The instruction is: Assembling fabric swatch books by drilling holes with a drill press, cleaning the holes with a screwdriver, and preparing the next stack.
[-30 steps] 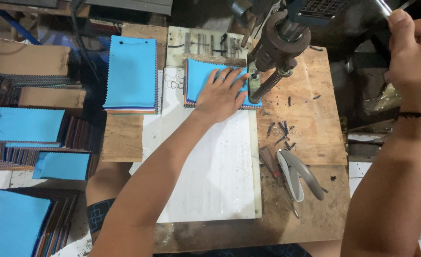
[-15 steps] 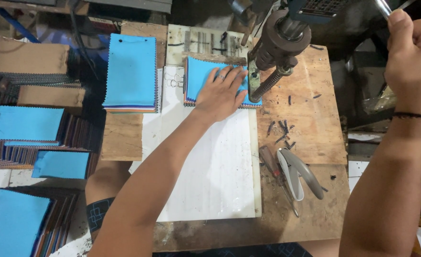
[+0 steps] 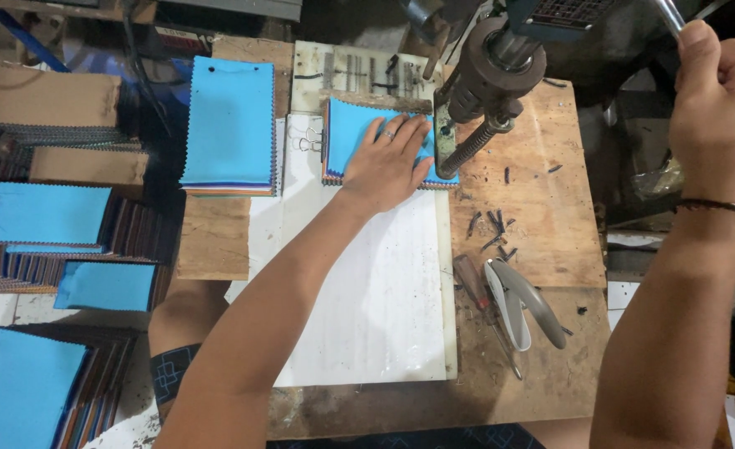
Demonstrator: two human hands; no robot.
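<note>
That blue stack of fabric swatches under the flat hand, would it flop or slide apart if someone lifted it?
The swatch stack looks like many thin zigzag-edged fabric sheets, so it would probably sag when lifted by one edge. The left hand presses it flat beside the drill press, which suggests loose layers that may shift. It is probably light for its size.

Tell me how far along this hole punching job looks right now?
Done, it seems: one blue swatch stack beside the press already shows a small hole near its top edge. In hand: the left hand presses a blue stack flat under the drill press, while the right hand grips the lever. Left: more blue stacks wait at the far left; whether they have holes is unclear.
</note>
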